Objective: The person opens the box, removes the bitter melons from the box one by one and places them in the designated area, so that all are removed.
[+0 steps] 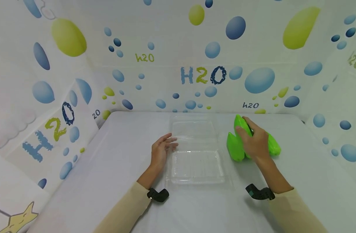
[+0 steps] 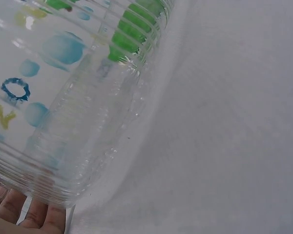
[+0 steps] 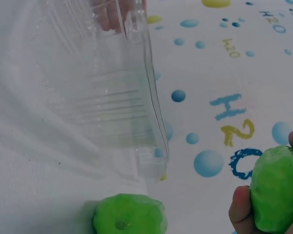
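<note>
A clear plastic clamshell box lies opened flat on the white table, one half nearer and the other farther away. My left hand is at its left side, fingers extended and touching the edge near the fold. The left wrist view shows those fingers at the ribbed plastic rim. To the right of the box, my right hand grips a glossy green pointed fruit, raised and tilted tip-up. Another green fruit rests left of that hand, and one more lies to its right, partly hidden.
A white cloth covers the table. Behind it and at both sides stand white curtains printed with bubbles and H2O lettering. A dark band sits on the left wrist and another dark band on the right.
</note>
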Motion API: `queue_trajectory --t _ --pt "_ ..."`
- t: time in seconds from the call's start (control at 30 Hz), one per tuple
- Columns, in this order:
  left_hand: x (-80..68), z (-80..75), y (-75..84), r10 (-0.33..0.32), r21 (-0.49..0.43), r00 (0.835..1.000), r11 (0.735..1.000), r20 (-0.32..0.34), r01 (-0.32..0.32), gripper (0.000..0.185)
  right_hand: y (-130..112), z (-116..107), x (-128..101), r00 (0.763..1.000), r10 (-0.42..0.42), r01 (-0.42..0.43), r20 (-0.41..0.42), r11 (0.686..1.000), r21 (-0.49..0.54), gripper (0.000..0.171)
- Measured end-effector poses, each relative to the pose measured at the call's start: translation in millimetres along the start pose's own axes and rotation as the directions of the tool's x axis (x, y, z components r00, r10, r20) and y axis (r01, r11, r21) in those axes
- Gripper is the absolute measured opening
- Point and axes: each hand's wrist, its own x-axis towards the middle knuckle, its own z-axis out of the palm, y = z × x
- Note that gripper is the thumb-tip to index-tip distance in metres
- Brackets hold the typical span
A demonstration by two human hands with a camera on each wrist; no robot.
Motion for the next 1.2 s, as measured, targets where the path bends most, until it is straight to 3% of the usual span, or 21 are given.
queue_trajectory --t 0.6,1.2 --pt "-0.2 -0.3 -0.5 -0.014 0.043 1.0 0.999 0.015 0.013 0.048 12 -12 9 0.997 -0.006 0.004 -0.076 1.0 -0.022 0.057" --pt "0.5 -0.6 -1.4 -0.021 0.016 1.0 1.0 0.008 0.021 0.048 20 -21 15 0.992 0.021 -0.028 -0.125 0.998 -0.055 0.057"
